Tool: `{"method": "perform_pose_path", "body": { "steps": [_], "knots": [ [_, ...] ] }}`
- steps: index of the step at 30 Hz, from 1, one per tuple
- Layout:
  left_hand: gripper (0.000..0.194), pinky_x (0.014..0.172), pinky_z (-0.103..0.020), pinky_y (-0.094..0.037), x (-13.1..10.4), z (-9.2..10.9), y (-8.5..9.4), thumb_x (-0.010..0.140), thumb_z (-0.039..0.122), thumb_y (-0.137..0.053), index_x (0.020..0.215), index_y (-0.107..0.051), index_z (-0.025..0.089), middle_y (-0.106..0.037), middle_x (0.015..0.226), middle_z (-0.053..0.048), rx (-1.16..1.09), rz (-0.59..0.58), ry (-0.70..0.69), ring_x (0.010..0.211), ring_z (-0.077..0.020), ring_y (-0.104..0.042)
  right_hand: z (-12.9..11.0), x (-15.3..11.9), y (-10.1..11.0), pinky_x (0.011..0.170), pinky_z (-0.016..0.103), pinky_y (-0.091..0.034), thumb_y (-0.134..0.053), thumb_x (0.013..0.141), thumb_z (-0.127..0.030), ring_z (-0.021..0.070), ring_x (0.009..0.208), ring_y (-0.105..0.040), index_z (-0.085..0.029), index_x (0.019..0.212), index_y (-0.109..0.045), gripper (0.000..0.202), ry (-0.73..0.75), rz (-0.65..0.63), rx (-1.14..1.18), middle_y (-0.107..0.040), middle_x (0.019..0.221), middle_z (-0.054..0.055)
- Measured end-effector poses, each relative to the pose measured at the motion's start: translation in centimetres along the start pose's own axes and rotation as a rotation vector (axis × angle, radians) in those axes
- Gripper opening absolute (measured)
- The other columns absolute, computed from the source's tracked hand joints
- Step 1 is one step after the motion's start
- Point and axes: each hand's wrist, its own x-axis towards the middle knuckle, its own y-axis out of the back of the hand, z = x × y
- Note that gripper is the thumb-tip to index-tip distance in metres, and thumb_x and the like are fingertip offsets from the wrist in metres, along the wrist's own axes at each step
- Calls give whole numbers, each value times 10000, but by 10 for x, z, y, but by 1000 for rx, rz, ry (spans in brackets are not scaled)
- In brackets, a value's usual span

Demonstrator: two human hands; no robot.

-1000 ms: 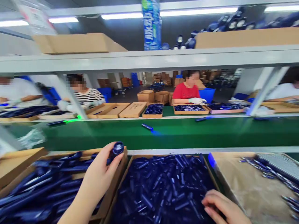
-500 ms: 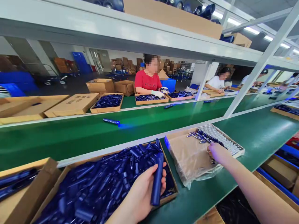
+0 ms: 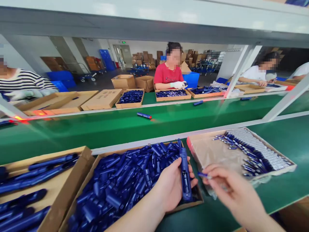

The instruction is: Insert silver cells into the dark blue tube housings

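Note:
My left hand (image 3: pixel 172 183) is wrapped round a dark blue housing (image 3: pixel 185 175), whose open slot faces up. It is held over the right end of a box (image 3: pixel 96 161) heaped with blue parts (image 3: pixel 120 180). Just to the right, my right hand (image 3: pixel 229 187) pinches a small blue piece (image 3: pixel 203 175) with a metallic end, pointing at the housing. Behind that hand lies a carton tray (image 3: pixel 212 151) lined with clear plastic, holding rows of silvery cylinders (image 3: pixel 260 145) and loose small blue pieces (image 3: pixel 256 162).
At lower left, another box (image 3: pixel 79 170) holds long blue housings. Blue cylinders (image 3: pixel 144 115) lie on the green belt (image 3: pixel 116 129) beyond a white rail (image 3: pixel 145 141). People work across it, one in a red shirt (image 3: pixel 166 75). A white shelf (image 3: pixel 145 22) spans overhead.
My right hand has come from the tray towards the housing with a small piece. The housing has turned, showing its slot. The view has swung left; lights on the belt changed from blue to red.

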Motion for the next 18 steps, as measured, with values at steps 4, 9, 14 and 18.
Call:
{"method": "perform_pose_path", "body": {
  "steps": [4, 9, 14, 18],
  "knots": [
    [362, 704, -215, -427, -10, -3, 0, 874, 449, -509, 1120, -472, 186, -559, 944, -34, -44, 50, -41, 684, -64, -518, -38, 4, -43, 1038, 260, -439, -417, 1046, -124, 160, 1164, -512, -171, 1172, -516, 167, 283, -23, -6, -550, 1192, 73],
    [330, 753, -191, -417, -21, -6, 7, 875, 449, -530, 1056, -447, 186, -556, 909, -26, -110, 87, -97, 708, -50, -516, -27, -1, -51, 1021, 324, -434, -443, 1045, -114, 184, 1175, -499, -146, 1175, -545, 168, 306, -44, -22, -539, 1232, 83],
    [371, 788, -200, -434, -26, -12, 8, 834, 476, -588, 1013, -452, 181, -537, 892, -10, -95, 108, -173, 730, -48, -531, -34, -1, -52, 973, 365, -437, -467, 1032, -97, 210, 1148, -530, -132, 1142, -577, 159, 369, 40, -39, -586, 1173, 84],
    [362, 746, -199, -437, -28, -16, 5, 825, 457, -604, 995, -431, 189, -535, 873, -7, -88, 112, -192, 698, -48, -525, -39, -2, -57, 951, 364, -448, -475, 1034, -107, 207, 1123, -549, -127, 1101, -587, 132, 366, 57, -6, -596, 1157, 90]
  ]
}}
